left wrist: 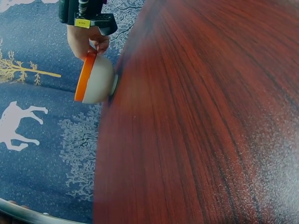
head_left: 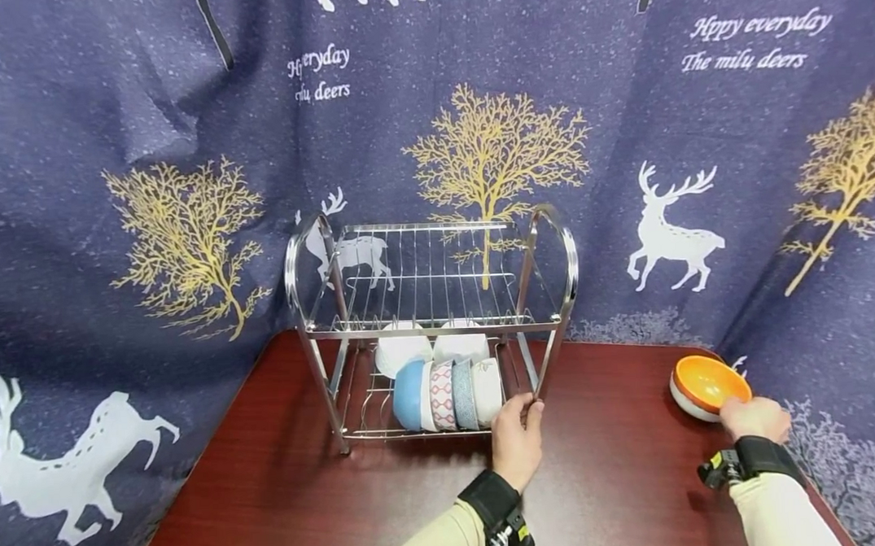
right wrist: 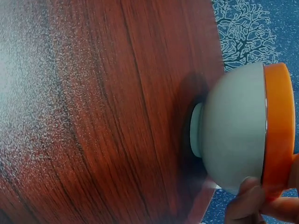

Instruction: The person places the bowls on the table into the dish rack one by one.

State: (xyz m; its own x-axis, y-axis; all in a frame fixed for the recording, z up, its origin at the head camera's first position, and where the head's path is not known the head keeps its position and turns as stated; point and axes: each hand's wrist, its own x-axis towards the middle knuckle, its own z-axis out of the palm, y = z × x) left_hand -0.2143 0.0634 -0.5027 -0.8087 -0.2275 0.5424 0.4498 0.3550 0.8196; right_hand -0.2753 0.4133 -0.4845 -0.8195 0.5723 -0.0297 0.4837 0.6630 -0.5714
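Observation:
At the right end of the table, my right hand (head_left: 756, 419) pinches the rim of a bowl (head_left: 710, 385), orange inside and at the top, white below. The right wrist view shows its white side (right wrist: 236, 126) and the thumb and fingers at its edge, the foot close over the tabletop. My left hand (head_left: 516, 440) grips the front right leg of a two-tier metal dish rack (head_left: 429, 331), near the bottom. On the lower tier, several bowls stand on edge in a row, with a blue bowl (head_left: 409, 395) at the left and a cream bowl (head_left: 487, 393) at the right.
Behind that row are two white bowls (head_left: 461, 340). The upper tier (head_left: 431, 288) is bare wire between two curved handles. A dark red wooden table (head_left: 608, 477) carries everything, and a blue patterned cloth (head_left: 622, 135) hangs behind and at both sides.

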